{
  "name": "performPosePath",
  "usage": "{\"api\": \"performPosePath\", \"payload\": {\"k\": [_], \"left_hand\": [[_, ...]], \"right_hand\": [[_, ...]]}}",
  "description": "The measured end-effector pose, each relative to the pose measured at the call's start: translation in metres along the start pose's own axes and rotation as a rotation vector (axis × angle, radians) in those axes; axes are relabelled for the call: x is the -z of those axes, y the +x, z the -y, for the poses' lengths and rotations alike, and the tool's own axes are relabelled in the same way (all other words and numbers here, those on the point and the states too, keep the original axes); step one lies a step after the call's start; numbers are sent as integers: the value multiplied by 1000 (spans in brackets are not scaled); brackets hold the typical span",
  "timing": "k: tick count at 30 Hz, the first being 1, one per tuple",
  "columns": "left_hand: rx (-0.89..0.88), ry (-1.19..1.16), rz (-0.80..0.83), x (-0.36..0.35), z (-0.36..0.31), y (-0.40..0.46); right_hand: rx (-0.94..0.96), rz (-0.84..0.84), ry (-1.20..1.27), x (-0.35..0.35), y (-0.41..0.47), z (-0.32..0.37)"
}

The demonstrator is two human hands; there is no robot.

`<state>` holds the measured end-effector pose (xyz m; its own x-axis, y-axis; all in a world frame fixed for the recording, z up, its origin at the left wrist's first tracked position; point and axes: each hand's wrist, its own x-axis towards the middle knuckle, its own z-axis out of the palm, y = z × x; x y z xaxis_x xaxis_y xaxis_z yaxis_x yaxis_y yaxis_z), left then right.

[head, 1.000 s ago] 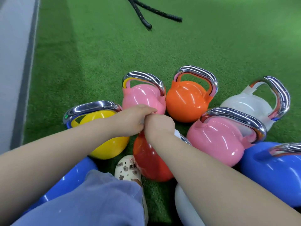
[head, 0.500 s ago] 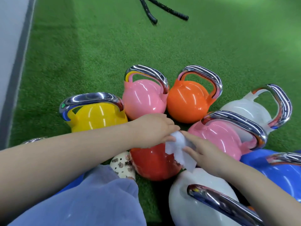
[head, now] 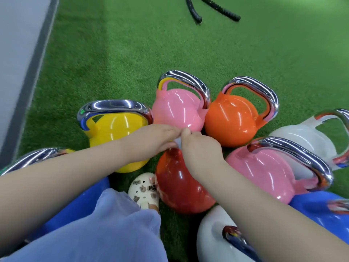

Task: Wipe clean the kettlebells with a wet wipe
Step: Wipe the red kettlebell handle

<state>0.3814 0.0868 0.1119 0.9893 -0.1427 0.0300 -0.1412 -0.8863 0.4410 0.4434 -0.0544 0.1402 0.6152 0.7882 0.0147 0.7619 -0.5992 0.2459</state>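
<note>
A: Any writing you can read?

B: Only on the white clog (head: pixel 144 191), nearest me and below-left of the hands. Its charms carry dark letters, too blurred to make out. No label shows on any kettlebell.

A: And the grip?

B: The left hand (head: pixel 151 140) and right hand (head: pixel 200 150) meet fingertip to fingertip, fingers curled, pinching a small pale scrap between them, the wet wipe (head: pixel 178 143). Most of it is hidden by the fingers.

A: Where is that over?

B: Right above the top of the red kettlebell (head: pixel 179 188), which sits directly under both hands. I cannot tell whether the wipe touches it.

A: Around the grip?

B: Nearer me, a white kettlebell (head: pixel 209 239) under the right forearm and a blue kettlebell (head: pixel 83 203) under the left. Left of the hands stands the yellow kettlebell (head: pixel 113 127); right of them, a pink kettlebell (head: pixel 264 173), with another blue one (head: pixel 317 212) beside it. Just beyond the fingertips are a second pink kettlebell (head: pixel 177 110) and an orange kettlebell (head: pixel 230 120); far right, another white one (head: pixel 302 138).

A: Farther out?

B: Green turf (head: pixel 132 44), and black rope ends (head: pixel 196 16) well beyond.
</note>
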Motion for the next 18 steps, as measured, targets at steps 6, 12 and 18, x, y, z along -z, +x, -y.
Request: {"api": "performPosePath", "payload": {"k": [6,12,18], "left_hand": [[193,-279,-157,-19,-5,-8],[224,-378,-123,-14,0,-8],[249,-420,-202,-17,0,-6]], "right_hand": [[171,764,358,18,51,-6],[-100,1205,875,18,61,-13],[-8,297,45,-4,29,18]]}}
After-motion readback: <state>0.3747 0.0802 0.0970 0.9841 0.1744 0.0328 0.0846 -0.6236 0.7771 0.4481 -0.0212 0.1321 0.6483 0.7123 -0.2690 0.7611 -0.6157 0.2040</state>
